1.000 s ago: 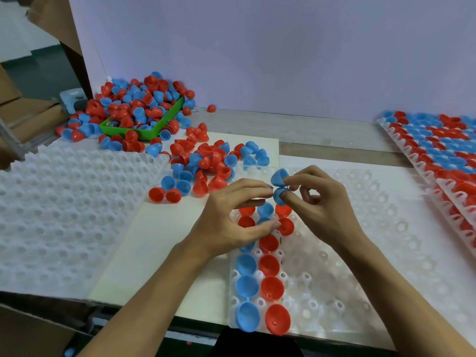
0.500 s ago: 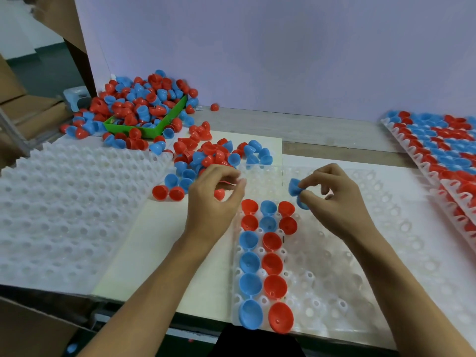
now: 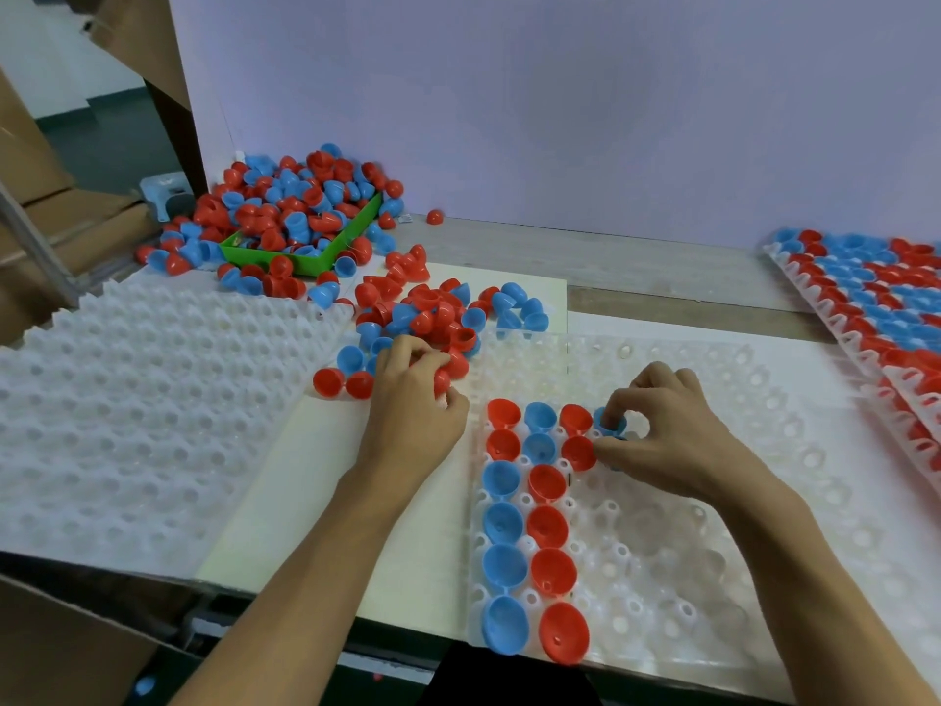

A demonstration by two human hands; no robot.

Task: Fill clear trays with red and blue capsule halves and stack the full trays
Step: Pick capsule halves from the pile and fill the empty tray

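Big pale lavender backboard fills the top of the frame, standing at the back of a greyish wooden bench. Brown cardboard boxes are stacked at far left, with a small grey-blue gadget just right of them, can't tell what it is.

The scene is lit evenly and fairly brightly by soft, diffuse light from above. Only faint, short shadows are cast beneath the forearms onto the clear tray. Small pale glints are seen on the tray's cups. Straight edges left and right of the tray are bowed by wide-angle distortion. Fine detail is softened throughout, most of all far from the tray.
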